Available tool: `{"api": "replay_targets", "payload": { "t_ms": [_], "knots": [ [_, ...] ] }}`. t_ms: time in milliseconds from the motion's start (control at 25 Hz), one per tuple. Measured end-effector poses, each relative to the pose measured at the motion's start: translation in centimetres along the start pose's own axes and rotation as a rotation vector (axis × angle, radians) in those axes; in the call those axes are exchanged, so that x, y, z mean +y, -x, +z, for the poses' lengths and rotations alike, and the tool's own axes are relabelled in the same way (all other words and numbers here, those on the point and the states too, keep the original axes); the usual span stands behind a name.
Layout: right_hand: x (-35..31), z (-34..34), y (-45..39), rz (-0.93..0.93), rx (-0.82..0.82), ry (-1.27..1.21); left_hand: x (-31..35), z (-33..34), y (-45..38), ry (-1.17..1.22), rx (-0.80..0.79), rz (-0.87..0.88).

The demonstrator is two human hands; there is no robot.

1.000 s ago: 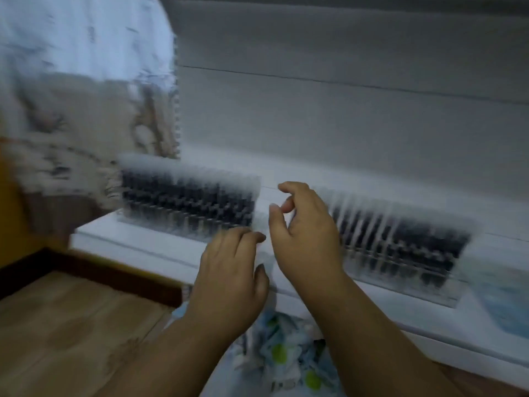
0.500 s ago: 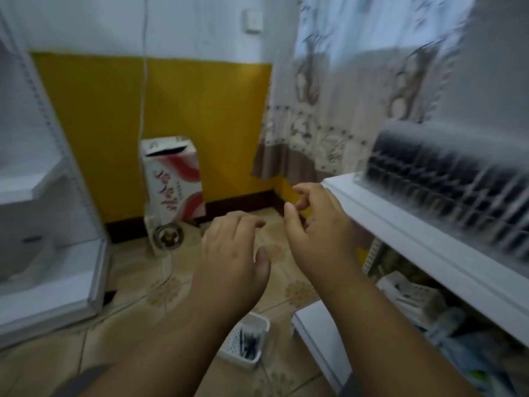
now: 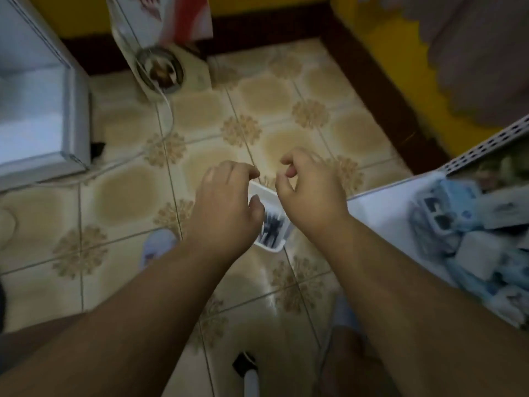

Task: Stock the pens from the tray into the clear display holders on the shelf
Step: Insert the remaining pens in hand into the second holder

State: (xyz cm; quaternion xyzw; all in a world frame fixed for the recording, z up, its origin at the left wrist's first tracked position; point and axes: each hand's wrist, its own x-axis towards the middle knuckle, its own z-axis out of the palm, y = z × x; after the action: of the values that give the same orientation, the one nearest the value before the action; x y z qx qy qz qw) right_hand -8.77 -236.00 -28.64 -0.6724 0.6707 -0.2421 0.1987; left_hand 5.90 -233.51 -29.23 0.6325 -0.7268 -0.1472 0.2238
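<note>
Looking down at a patterned tile floor [image 3: 128,202], where a small white tray [image 3: 267,244] sits with dark pens [image 3: 272,224] lying inside it. Both forearms reach out above the tray. The left hand [image 3: 226,204] hovers over the tray's left side, fingers loosely curled and holding nothing. The right hand [image 3: 310,190] hovers over the tray's right side, fingers also loosely curled and holding nothing. Right of the tray, a white shelf [image 3: 380,207] carries a heap of blurred blue and white packets [image 3: 469,233]. Beyond the tray, by the yellow wall, stands a red and white box [image 3: 171,15]. Left of the tray is another white shelf unit [image 3: 43,110].
</note>
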Motion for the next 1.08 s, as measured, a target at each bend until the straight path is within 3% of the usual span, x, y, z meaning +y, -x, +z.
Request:
{"api": "replay_targets", "payload": {
  "t_ms": [240,480,760,920,1080],
  "knots": [
    [8.7,11.5,-1.1,0.252,-0.24,0.015,-7.9,13.8,-3.0,0.099,-0.378,-0.329],
    [14.0,16.3,-0.8,0.431,-0.278,-0.061,-11.4,28.5,-6.4,-0.064,-0.815,-0.633],
    [15.7,18.6,-2.0,0.551,-0.214,-0.149,-12.7,32.8,-7.1,-0.15,-0.72,-0.673],
    [15.1,20.3,-3.3,0.464,-0.267,-0.129,-14.8,30.3,-7.5,0.151,-0.726,-0.854],
    [15.3,22.6,-4.4,0.485,-0.384,-0.04,-15.7,26.9,-7.6,0.268,-0.644,-0.954]
  ]
}}
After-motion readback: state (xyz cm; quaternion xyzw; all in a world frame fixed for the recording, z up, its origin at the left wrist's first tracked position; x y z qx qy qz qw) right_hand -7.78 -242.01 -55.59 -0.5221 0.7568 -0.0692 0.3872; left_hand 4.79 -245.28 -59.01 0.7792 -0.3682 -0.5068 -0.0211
